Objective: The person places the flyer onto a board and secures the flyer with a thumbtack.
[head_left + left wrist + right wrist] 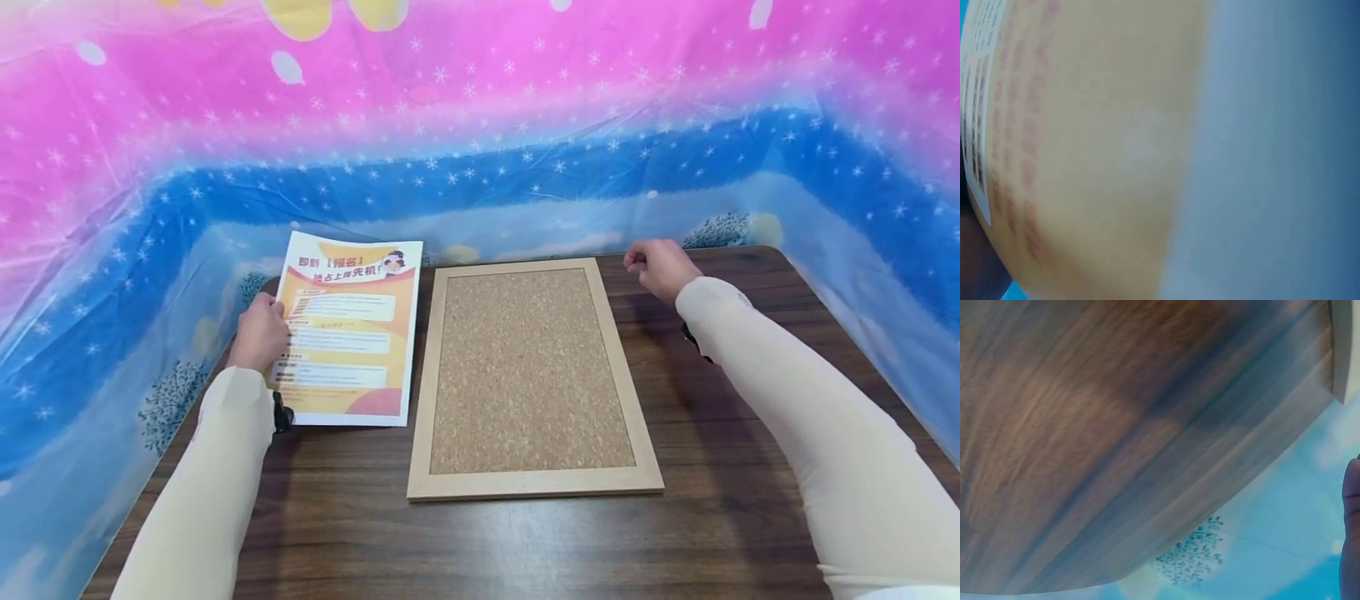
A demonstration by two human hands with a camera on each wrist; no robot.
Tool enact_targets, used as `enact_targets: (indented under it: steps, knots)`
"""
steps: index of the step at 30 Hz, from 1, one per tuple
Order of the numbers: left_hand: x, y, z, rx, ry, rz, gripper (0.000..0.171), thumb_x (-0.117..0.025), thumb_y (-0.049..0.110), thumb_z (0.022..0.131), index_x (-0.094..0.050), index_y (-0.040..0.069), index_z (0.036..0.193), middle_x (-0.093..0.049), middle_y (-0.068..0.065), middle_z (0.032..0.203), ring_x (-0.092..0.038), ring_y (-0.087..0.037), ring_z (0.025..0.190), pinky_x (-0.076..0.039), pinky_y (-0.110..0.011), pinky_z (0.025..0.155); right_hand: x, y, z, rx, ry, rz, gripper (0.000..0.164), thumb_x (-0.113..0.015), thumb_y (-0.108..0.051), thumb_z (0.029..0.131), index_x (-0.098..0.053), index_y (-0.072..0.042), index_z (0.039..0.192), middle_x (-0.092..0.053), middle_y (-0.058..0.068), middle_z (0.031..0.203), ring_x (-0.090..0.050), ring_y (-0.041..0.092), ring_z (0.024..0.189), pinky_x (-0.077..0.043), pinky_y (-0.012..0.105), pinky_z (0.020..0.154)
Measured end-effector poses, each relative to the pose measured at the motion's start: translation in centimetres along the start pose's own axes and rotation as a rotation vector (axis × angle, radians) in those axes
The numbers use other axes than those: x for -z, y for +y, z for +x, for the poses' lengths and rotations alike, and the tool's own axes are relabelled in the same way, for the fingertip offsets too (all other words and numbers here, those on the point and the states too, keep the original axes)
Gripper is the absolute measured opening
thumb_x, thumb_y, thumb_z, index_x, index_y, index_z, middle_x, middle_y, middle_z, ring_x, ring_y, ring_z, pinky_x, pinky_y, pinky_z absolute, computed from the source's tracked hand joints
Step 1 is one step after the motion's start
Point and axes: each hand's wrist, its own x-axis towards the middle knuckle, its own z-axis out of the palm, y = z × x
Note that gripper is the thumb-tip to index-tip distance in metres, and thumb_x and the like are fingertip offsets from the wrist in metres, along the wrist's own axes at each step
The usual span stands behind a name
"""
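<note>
A printed poster (341, 333) in orange and white, with large Chinese characters across its top, is gripped at its left edge by my left hand (258, 332). Its lower part fills much of the left wrist view, with the printed sheet (1110, 137) close to the camera. To its right a cork board (528, 371) in a light wooden frame lies on the table. My right hand (660, 267) is above the table, just beyond the board's upper right corner, its fingers curled in. No object shows in it; the right wrist view catches only one finger (1351, 531).
The dark wood-grain table (525, 546) extends around the board. A pink and blue cloth (480, 158) with snowflakes hangs behind the table and along its sides.
</note>
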Motion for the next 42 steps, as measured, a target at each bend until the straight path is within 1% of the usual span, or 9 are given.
enact_targets:
  steps: [4,7,11,14,21,27,33,37,42]
  knots:
    - [-1.4,1.5,0.2,-0.075,-0.024,0.019,0.049,-0.014,0.033,0.104,-0.032,-0.001,0.134,-0.049,-0.021,0.099,-0.056,-0.029,0.077,-0.046,-0.038,0.061,0.0,-0.7,0.5,0.005,-0.010,0.009,0.019,-0.048,0.009,0.091,-0.061,0.000,0.101,-0.062,0.019,0.102,-0.058,0.031,0.091,-0.046,0.046,0.076]
    - [-2.6,3.0,0.3,-0.093,-0.054,0.008,0.048,-0.014,0.035,0.104,-0.033,0.001,0.131,-0.050,-0.020,0.100,-0.057,-0.028,0.077,-0.047,-0.036,0.060,-0.2,-1.3,0.8,0.015,-0.026,0.005,0.023,-0.047,0.012,0.089,-0.061,-0.001,0.102,-0.062,0.017,0.103,-0.057,0.031,0.093,-0.045,0.047,0.078]
    - [-3.3,5.3,0.3,-0.123,-0.071,0.001,0.045,-0.015,0.034,0.104,-0.034,0.003,0.131,-0.051,-0.019,0.100,-0.058,-0.027,0.078,-0.047,-0.033,0.057,-0.5,-1.9,1.0,0.033,-0.046,0.010,0.024,-0.047,0.014,0.088,-0.060,-0.002,0.101,-0.061,0.016,0.104,-0.056,0.032,0.097,-0.045,0.048,0.081]
    - [-3.6,7.0,0.5,-0.152,-0.083,0.004,0.043,-0.016,0.033,0.104,-0.034,0.003,0.129,-0.050,-0.019,0.099,-0.058,-0.028,0.079,-0.048,-0.035,0.059,-0.5,-2.1,1.0,0.033,-0.050,0.009,0.023,-0.048,0.013,0.089,-0.060,-0.003,0.100,-0.061,0.016,0.103,-0.056,0.031,0.096,-0.045,0.047,0.081]
    - [-5.2,10.1,0.9,-0.157,-0.111,-0.024,0.039,-0.017,0.030,0.105,-0.035,0.004,0.128,-0.049,-0.018,0.099,-0.057,-0.029,0.080,-0.048,-0.038,0.064,-0.3,-3.0,0.9,0.030,-0.054,0.003,0.023,-0.048,0.013,0.089,-0.059,-0.004,0.100,-0.060,0.015,0.104,-0.055,0.030,0.095,-0.045,0.046,0.081]
    - [-8.4,11.0,1.0,-0.108,-0.177,-0.029,0.040,-0.017,0.029,0.105,-0.032,0.004,0.132,-0.050,-0.018,0.101,-0.058,-0.028,0.082,-0.049,-0.038,0.066,-0.2,-3.9,0.8,0.036,-0.068,-0.001,0.023,-0.047,0.011,0.091,-0.060,-0.005,0.101,-0.060,0.013,0.104,-0.054,0.028,0.094,-0.045,0.045,0.080]
    - [-11.3,11.0,0.4,-0.078,-0.214,0.000,0.040,-0.019,0.024,0.104,-0.026,0.001,0.136,-0.049,-0.019,0.104,-0.058,-0.029,0.086,-0.049,-0.041,0.071,-0.3,-4.4,1.2,0.057,-0.049,-0.005,0.020,-0.049,0.009,0.092,-0.061,-0.004,0.099,-0.061,0.013,0.102,-0.055,0.028,0.092,-0.045,0.045,0.080]
    - [-12.2,11.0,-0.2,-0.081,-0.230,0.075,0.045,-0.023,0.025,0.104,-0.020,0.002,0.143,-0.049,-0.019,0.103,-0.057,-0.030,0.087,-0.048,-0.044,0.074,-0.5,-4.4,1.6,0.080,-0.035,-0.012,0.017,-0.052,0.008,0.091,-0.062,-0.004,0.096,-0.062,0.012,0.099,-0.057,0.027,0.093,-0.047,0.044,0.080]
    - [-11.9,10.8,-1.5,-0.176,-0.270,0.249,0.048,-0.036,0.025,0.102,-0.023,0.002,0.143,-0.052,-0.022,0.109,-0.058,-0.031,0.089,-0.048,-0.045,0.074,-0.7,-4.3,1.7,0.086,-0.035,-0.025,0.016,-0.053,0.008,0.091,-0.062,-0.005,0.096,-0.062,0.012,0.098,-0.058,0.027,0.092,-0.047,0.043,0.079]
